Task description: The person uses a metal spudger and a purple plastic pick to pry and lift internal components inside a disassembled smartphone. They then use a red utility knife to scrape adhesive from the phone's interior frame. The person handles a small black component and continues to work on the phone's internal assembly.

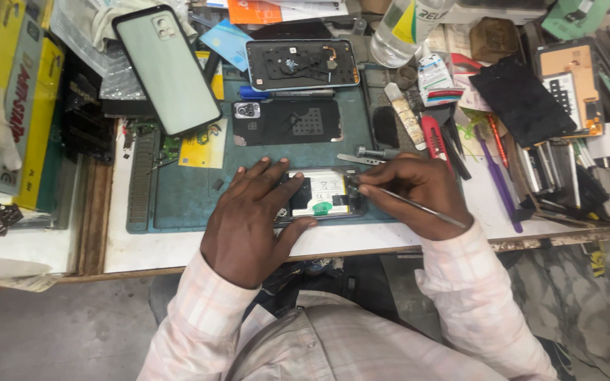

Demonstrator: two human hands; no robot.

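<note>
Two hands are working one opened phone [323, 195] at the counter's [171, 248] six o'clock edge: the right hand [418, 194] is pinching a thin metal tool [418, 207], seemingly for fine control, while the left hand [252, 215] is pressing flat, steadying it on the green mat [185, 194].

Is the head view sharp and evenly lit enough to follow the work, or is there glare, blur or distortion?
Head view: light is even and soft, with faint shadow under the left hand; the opened phone and right hand are sharp; pale glare washes the phone back cover; bench edges bow slightly from the wide lens.
</note>
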